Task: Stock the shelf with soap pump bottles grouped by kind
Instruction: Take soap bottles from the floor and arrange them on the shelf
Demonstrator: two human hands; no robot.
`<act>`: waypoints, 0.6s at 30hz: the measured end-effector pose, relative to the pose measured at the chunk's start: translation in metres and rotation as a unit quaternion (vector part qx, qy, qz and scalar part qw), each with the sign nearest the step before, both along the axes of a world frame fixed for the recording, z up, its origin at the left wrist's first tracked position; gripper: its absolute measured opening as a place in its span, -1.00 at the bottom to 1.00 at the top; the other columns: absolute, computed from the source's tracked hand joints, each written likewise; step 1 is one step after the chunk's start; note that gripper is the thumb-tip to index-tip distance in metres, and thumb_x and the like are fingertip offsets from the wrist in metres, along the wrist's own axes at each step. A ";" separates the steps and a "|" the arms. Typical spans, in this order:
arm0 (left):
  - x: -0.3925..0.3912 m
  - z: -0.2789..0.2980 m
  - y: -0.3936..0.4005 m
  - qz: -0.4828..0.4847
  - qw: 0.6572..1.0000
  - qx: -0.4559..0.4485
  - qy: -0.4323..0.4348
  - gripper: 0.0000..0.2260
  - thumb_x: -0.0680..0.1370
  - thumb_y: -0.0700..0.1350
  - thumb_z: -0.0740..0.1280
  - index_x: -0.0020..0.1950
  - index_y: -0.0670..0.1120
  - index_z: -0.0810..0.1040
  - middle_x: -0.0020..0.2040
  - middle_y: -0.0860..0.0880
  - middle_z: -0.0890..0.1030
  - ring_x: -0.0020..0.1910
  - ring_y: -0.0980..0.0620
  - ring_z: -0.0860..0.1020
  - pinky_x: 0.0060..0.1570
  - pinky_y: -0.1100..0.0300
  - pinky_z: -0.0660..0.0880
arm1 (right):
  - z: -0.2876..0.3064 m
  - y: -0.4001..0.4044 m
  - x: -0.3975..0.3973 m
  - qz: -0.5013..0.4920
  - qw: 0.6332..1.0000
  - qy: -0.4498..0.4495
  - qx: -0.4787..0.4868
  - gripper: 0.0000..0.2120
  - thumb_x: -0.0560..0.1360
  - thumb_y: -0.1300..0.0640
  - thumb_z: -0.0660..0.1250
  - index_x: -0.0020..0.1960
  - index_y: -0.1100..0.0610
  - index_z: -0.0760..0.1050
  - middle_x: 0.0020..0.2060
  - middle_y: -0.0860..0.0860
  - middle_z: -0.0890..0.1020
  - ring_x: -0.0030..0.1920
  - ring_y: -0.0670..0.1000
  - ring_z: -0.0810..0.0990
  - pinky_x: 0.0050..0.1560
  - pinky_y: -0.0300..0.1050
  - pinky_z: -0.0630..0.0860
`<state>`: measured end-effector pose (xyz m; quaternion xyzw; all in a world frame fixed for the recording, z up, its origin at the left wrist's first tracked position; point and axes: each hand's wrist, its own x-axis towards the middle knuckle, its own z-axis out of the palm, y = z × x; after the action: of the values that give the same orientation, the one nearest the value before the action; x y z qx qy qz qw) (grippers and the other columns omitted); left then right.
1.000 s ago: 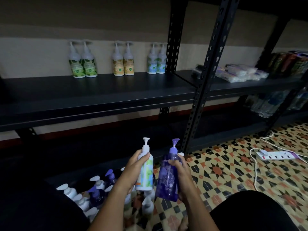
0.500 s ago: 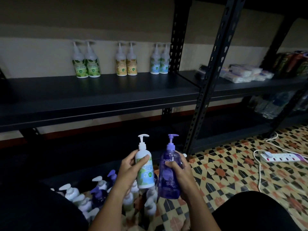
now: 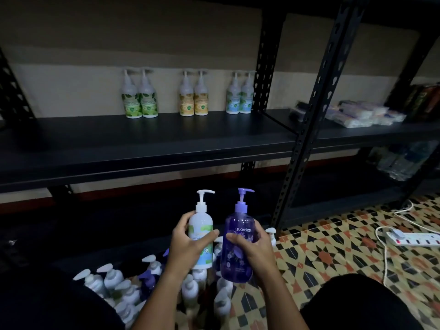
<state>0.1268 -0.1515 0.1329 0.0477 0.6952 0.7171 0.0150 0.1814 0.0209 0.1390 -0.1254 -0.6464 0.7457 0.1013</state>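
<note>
So, left fingers (image 3: 209,235) wrap a white-and-green bottle (image 3: 200,236), right fingers (image 3: 234,235) hold a purple bottle (image 3: 237,246), both upright, below the shelf (image 3: 142,139). Matching blue-green pair (image 3: 240,97) stands up there; left hand (image 3: 188,244) seems nearer.

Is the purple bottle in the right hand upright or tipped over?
Upright. The purple bottle stands vertical in the right hand, pump on top.

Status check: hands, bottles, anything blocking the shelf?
Left hand grips white pump bottle; right hand grips purple pump bottle. Three pairs already on shelf. Shelf front open, nothing blocking.
</note>
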 end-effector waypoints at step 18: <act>-0.023 0.151 -0.088 0.068 0.980 -0.061 0.177 -0.48 0.26 0.21 0.56 0.19 0.16 0.61 -0.01 0.03 0.72 -0.03 0.00 0.70 0.02 0.08 0.63 | 0.124 -0.065 -0.044 0.034 0.981 0.185 0.037 -0.26 0.07 -0.03 0.68 0.21 0.04 0.54 -0.05 0.03 0.73 -0.09 0.01 0.73 -0.09 -0.15 0.62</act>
<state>0.1041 -0.2400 0.2837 0.1255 0.7312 0.6525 -0.1545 0.1373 -0.0439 0.2629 0.0410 -0.6477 0.7345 0.1982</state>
